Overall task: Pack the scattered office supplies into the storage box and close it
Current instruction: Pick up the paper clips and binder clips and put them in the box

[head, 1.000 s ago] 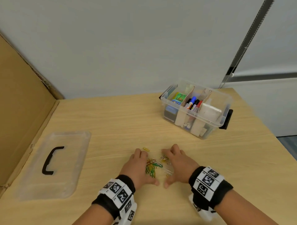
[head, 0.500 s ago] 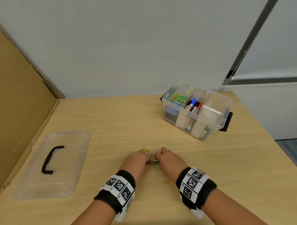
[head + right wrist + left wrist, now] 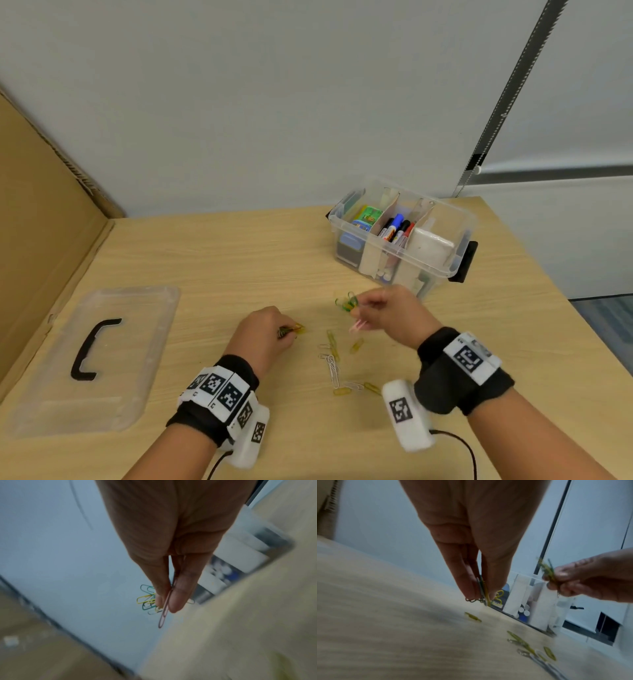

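Having parted since half a second ago, when pressed together over one heap of paper clips: right hand (image 3: 390, 317) now lifted off the wood and carried toward the storage box, left hand (image 3: 265, 330) staying low, a scatter of clips now uncovered between the wrists.

Spanning the whole scene, wooden table (image 3: 205, 260), with a cardboard sheet (image 3: 37, 212) leaning along its left edge. Lying flat near that edge, clear lid (image 3: 137, 342) with black handle (image 3: 90, 349), well apart from the box. Standing open at the far right of the table, clear storage box (image 3: 445, 270), holding markers (image 3: 397, 228) in the middle compartment, a green item to their left and a white block to their right.

Pinching a bunch of green and yellow paper clips (image 3: 346, 301), plus one pink clip (image 3: 163, 616) dangling below: right hand, raised just in front of the box. Nipping a few more clips (image 3: 482, 593) between thumb and fingertips, just above the wood: left hand. Lying loose on the table between both wrists, silver and yellow clips (image 3: 334, 366).
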A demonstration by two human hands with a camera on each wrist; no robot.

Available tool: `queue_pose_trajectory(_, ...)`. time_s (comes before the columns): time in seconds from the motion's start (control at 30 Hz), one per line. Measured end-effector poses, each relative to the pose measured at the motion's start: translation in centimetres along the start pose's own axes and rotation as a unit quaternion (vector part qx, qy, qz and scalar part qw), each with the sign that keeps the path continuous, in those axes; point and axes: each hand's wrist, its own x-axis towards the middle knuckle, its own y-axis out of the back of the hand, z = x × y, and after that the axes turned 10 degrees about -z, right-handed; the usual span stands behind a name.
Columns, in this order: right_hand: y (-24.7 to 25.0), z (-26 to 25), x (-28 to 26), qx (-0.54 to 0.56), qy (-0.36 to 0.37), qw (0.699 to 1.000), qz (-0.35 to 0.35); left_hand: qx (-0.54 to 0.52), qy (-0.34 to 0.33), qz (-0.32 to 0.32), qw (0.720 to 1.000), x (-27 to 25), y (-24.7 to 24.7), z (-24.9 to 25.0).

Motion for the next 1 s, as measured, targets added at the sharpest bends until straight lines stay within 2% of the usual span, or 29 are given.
queue_pose_trajectory(0.1,3.7,-3.2,-1.3,0.041,0.029,0.998,0.031,-0.018,0.001,0.013,1.000,0.0,0.3,0.4)
queue_pose_trajectory(0.23,8.8,-5.6,-1.8,0.073,0.053,0.987,0.136,-0.041,-0.005,0.035,0.999,-0.2,0.4,1.2)
queue_pose_trajectory(0.33,11.7,-5.5,-0.9,-0.033,0.039,0.980,0.195,-0.056,0.000,0.040,0.998,-0.4,0.2,1.8)
queue_pose_trajectory(0.4,12.9,-4.6,0.2,-0.190,-0.010,0.963,0.192,-0.056,0.003,0.041,0.998,-0.4,-0.1,2.2)
queue_pose_trajectory(0.47,13.5,-3.6,1.8,-0.322,-0.064,0.929,0.169,-0.053,0.009,0.040,0.998,-0.6,-0.2,2.5)
queue_pose_trajectory(0.6,12.9,-2.9,4.2,-0.464,-0.135,0.870,0.097,-0.063,0.021,0.040,0.997,-0.9,-0.4,2.9)
queue_pose_trajectory(0.67,12.6,-2.9,5.2,-0.498,-0.152,0.851,0.065,-0.072,0.026,0.043,0.996,-1.1,-0.6,2.9)
queue_pose_trajectory(0.77,12.5,-3.0,6.3,-0.493,-0.175,0.852,0.011,-0.082,0.026,0.050,0.995,-1.3,-0.9,2.9)
queue_pose_trajectory(0.83,12.7,-3.0,6.1,-0.480,-0.163,0.862,0.002,-0.086,0.028,0.051,0.995,-1.6,-1.1,2.8)
queue_pose_trajectory(0.9,13.3,-2.7,4.8,-0.458,-0.102,0.882,0.044,-0.091,0.025,0.060,0.994,-1.9,-1.3,2.6)
queue_pose_trajectory(0.97,13.7,-1.9,2.9,-0.399,-0.022,0.906,0.137,-0.100,0.012,0.077,0.992,-2.1,-1.3,2.7)
queue_pose_trajectory(1.0,14.0,-1.1,2.0,-0.368,0.016,0.908,0.197,-0.107,0.002,0.088,0.990,-2.1,-1.2,3.0)
